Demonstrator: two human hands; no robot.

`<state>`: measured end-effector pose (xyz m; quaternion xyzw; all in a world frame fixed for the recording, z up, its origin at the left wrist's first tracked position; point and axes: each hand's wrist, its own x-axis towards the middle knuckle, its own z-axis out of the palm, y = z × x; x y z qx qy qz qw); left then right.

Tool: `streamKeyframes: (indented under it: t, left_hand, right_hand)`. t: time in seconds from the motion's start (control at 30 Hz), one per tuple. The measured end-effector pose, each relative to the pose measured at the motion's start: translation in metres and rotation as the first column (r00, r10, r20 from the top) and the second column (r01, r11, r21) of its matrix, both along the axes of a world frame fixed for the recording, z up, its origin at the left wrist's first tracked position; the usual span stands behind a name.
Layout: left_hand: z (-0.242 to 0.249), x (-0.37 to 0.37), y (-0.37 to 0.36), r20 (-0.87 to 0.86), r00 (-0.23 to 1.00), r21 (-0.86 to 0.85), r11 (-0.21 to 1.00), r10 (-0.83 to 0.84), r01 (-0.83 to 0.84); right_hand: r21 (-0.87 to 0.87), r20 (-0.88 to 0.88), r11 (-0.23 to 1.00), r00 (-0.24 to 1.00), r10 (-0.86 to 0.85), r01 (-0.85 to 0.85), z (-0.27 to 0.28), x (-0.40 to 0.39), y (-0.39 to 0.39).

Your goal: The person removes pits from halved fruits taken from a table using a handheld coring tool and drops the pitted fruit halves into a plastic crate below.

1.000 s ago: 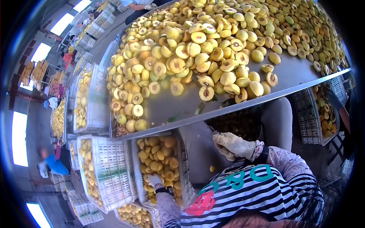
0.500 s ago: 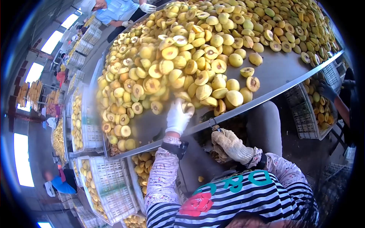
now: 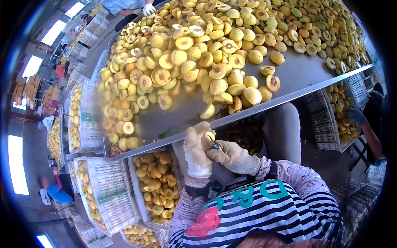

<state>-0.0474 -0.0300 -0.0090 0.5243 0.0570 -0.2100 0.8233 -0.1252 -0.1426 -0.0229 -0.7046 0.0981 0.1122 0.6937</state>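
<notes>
Close to the table's front edge, my left hand (image 3: 198,151), in a white glove, is wrapped round a halved yellow fruit (image 3: 208,139). Touching that fruit from the right is my right hand (image 3: 233,157), in a beige knitted glove. Its fingers are closed on a small dark tool (image 3: 215,145), only partly visible. Beyond both hands, a large heap of halved yellow fruit (image 3: 178,58) lies on the metal table (image 3: 165,124), many with brown centres showing.
Below the table edge stand a crate of fruit halves (image 3: 159,186) and a white crate (image 3: 113,198). Another crate (image 3: 328,124) is at the right, with a co-worker's gloved hand (image 3: 355,115) at it. Another person's gloved hand (image 3: 149,9) is at the upper left.
My left hand has drawn back from the heap with a fruit half and met my right hand. The tool is now at the fruit. The view has shifted slightly.
</notes>
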Motion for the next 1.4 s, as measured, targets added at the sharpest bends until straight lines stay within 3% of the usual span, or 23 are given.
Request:
streamKeyframes:
  t: [0.1, 0.13, 0.23, 0.27, 0.37, 0.43, 0.5, 0.53, 0.6, 0.67, 0.73, 0.83, 0.87, 0.97, 1.0, 1.07, 1.13, 1.2, 1.23, 1.27, 1.3, 1.33, 1.4]
  left_hand:
    - [0.007, 0.000, 0.000, 0.256, 0.963, 0.238, 0.971, -0.081, 0.018]
    - [0.015, 0.003, -0.002, 0.011, 1.000, 0.182, 0.983, 0.010, -0.012]
    - [0.011, 0.004, 0.002, 0.015, 1.000, 0.058, 0.998, 0.019, -0.020]
    - [0.007, 0.004, 0.004, 0.204, 0.979, 0.093, 0.996, -0.015, -0.004]
    - [0.001, 0.023, 0.022, -0.009, 0.983, -0.058, 0.981, -0.186, 0.185]
    - [0.005, 0.030, 0.025, 0.043, 0.956, 0.018, 0.957, -0.290, 0.289]
    - [0.010, 0.034, 0.025, 0.081, 0.920, 0.136, 0.919, -0.383, 0.371]
    - [0.020, 0.031, 0.024, 0.076, 0.920, 0.113, 0.920, -0.384, 0.374]
    - [0.026, 0.012, 0.008, 0.119, 0.992, -0.067, 0.997, -0.040, 0.048]
    - [0.019, -0.005, -0.003, 0.096, 0.971, -0.176, 0.964, 0.217, -0.198]
    - [0.008, -0.004, 0.010, 0.163, 0.981, -0.107, 0.991, 0.102, -0.086]
    - [0.009, 0.000, 0.015, 0.147, 0.989, -0.054, 0.998, -0.029, 0.037]
    - [0.011, 0.004, 0.015, 0.118, 0.989, -0.046, 0.995, -0.086, 0.092]
    - [0.008, 0.018, 0.015, 0.034, 0.964, -0.056, 0.962, -0.266, 0.267]
    - [0.008, 0.022, 0.015, 0.023, 0.944, -0.042, 0.944, -0.328, 0.329]
    - [0.011, 0.028, 0.014, 0.000, 0.893, 0.001, 0.893, -0.449, 0.449]
    - [0.012, 0.030, 0.012, -0.040, 0.864, -0.075, 0.863, -0.503, 0.499]
    - [0.002, 0.030, 0.013, -0.054, 0.828, -0.193, 0.820, -0.558, 0.539]
    - [-0.002, 0.027, 0.011, -0.103, 0.856, -0.333, 0.829, -0.506, 0.450]
    - [-0.004, 0.022, 0.006, -0.157, 0.875, -0.461, 0.817, -0.458, 0.345]
    - [-0.007, 0.020, 0.001, -0.213, 0.883, -0.576, 0.784, -0.418, 0.231]
    - [-0.021, 0.024, 0.000, -0.173, 0.874, -0.741, 0.645, -0.453, 0.187]
    - [-0.029, 0.023, -0.003, -0.235, 0.924, -0.711, 0.702, -0.302, 0.049]
  right_hand:
    - [-0.081, -0.007, 0.997, 1.000, 0.012, -0.012, 0.000, -0.001, 0.004]
    - [-0.101, -0.010, 0.994, 1.000, 0.026, -0.027, 0.000, 0.000, 0.005]
    - [-0.117, -0.034, 0.992, 0.999, 0.034, -0.037, 0.000, 0.000, 0.009]
    - [-0.062, -0.008, 0.997, 0.999, 0.054, -0.054, -0.003, 0.001, 0.011]
    - [0.026, 0.056, 0.993, 0.992, 0.112, -0.114, -0.015, 0.004, 0.012]
    - [-0.008, 0.067, 0.990, 0.988, 0.139, -0.139, -0.018, 0.004, 0.013]
    - [0.084, 0.108, 0.990, 0.989, 0.103, -0.112, -0.017, 0.003, 0.016]
    - [0.129, 0.128, 0.987, 0.989, 0.080, -0.097, -0.015, 0.002, 0.017]
    - [0.376, -0.084, 0.922, 0.988, 0.132, -0.091, -0.006, 0.000, 0.011]
    - [0.621, -0.206, 0.781, 0.949, 0.241, -0.063, -0.007, -0.002, 0.005]
    - [0.834, -0.227, 0.551, 0.895, 0.384, -0.025, -0.015, -0.006, 0.002]
    - [0.489, -0.088, 0.863, 0.977, 0.194, -0.127, -0.002, -0.006, 0.011]
    - [0.334, 0.109, 0.934, 0.989, 0.099, -0.130, -0.007, -0.004, 0.015]
    - [0.343, 0.029, 0.927, 0.988, 0.150, -0.150, -0.003, -0.005, 0.008]
    - [0.444, -0.158, 0.883, 0.956, 0.248, -0.156, -0.005, -0.006, 0.003]
    - [0.544, -0.170, 0.814, 0.923, 0.346, -0.205, -0.007, -0.005, -0.003]
    - [0.669, -0.180, 0.719, 0.896, 0.406, -0.191, -0.004, -0.007, -0.003]
    - [0.865, -0.147, 0.486, 0.864, 0.481, -0.123, -0.005, -0.011, -0.004]
    - [0.932, -0.121, 0.354, 0.849, 0.515, -0.082, -0.006, -0.013, -0.004]
    - [0.995, -0.033, 0.097, 0.833, 0.552, -0.025, -0.021, -0.011, 0.000]
    - [0.998, 0.062, -0.047, 0.824, 0.563, -0.043, -0.023, -0.013, 0.001]
    - [0.980, 0.158, -0.188, 0.813, 0.561, -0.061, -0.022, -0.012, 0.000]
    - [0.996, 0.014, -0.086, 0.936, 0.352, 0.018, -0.042, -0.010, 0.008]
